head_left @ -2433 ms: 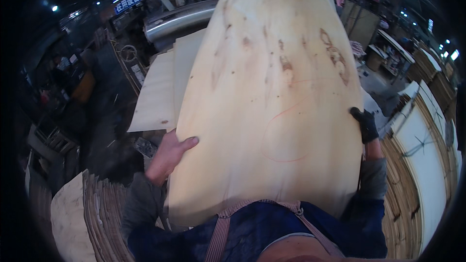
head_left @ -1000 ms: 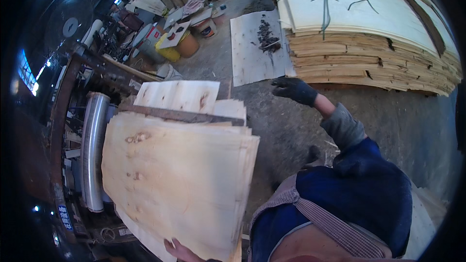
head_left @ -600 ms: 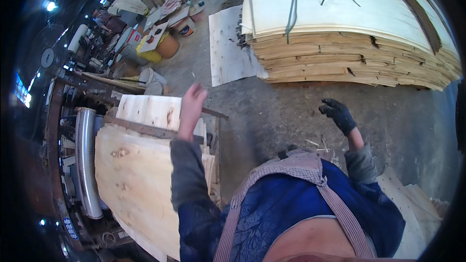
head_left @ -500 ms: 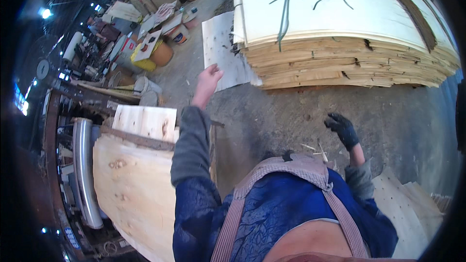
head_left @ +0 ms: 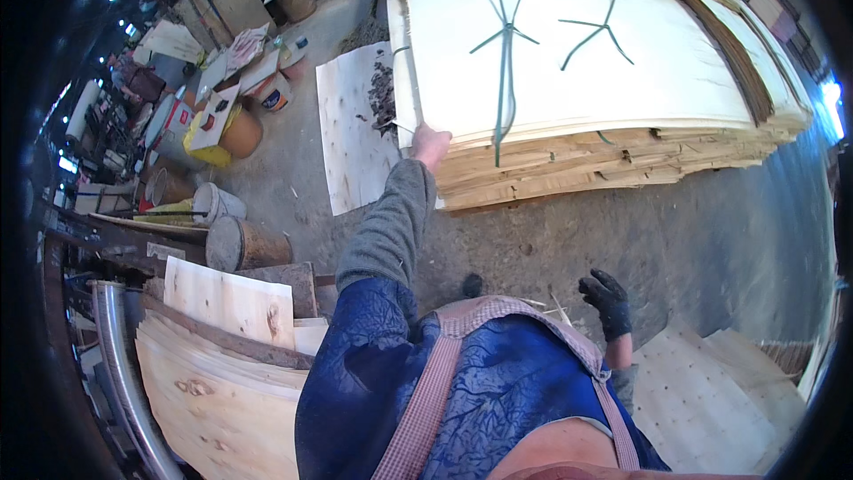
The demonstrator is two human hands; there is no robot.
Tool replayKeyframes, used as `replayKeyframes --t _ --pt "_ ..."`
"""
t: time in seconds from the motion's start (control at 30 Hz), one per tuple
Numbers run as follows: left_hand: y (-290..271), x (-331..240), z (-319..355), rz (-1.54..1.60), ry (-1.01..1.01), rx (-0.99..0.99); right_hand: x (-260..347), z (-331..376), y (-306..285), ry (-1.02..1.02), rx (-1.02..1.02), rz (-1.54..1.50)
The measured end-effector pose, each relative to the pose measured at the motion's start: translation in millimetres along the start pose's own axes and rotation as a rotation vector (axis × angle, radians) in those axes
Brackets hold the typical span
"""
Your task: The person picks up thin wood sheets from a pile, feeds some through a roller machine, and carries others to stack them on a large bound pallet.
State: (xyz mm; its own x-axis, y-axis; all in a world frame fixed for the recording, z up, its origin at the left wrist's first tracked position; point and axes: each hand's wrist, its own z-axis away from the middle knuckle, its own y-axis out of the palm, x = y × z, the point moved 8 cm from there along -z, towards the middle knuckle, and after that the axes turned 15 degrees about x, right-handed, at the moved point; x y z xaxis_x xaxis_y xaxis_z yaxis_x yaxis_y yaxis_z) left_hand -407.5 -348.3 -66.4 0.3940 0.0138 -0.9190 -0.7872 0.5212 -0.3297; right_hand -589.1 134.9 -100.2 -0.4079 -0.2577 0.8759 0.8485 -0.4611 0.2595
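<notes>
Veneer stack (head_left: pixel 577 80) ahead (loose sheet (head_left: pixel 351 129) left)

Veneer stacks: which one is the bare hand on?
The big strapped stack at top, bound by green straps. The left hand grips its near-left corner. The stack at lower left by the metal roller is untouched.

A grey concrete floor (head_left: pixel 711 240) carries a tall stack of pale veneer sheets (head_left: pixel 604 80) bound with green straps at upper right of the frame, a single board (head_left: pixel 351 138) lying flat beside it at upper centre, and buckets (head_left: pixel 218 204) and clutter at upper left.
</notes>
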Motion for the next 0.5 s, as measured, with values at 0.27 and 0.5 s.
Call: replayKeyframes --t 0.27,0.5 --pt "-33.7 -3.1 7.7 0.748 -0.232 0.287 69.5 -98.2 127.7 0.014 0.324 0.153" --pt "-39.9 -39.5 7.0 0.767 -0.030 0.342 126.9 -183.7 230.8 -0.100 0.655 0.201"
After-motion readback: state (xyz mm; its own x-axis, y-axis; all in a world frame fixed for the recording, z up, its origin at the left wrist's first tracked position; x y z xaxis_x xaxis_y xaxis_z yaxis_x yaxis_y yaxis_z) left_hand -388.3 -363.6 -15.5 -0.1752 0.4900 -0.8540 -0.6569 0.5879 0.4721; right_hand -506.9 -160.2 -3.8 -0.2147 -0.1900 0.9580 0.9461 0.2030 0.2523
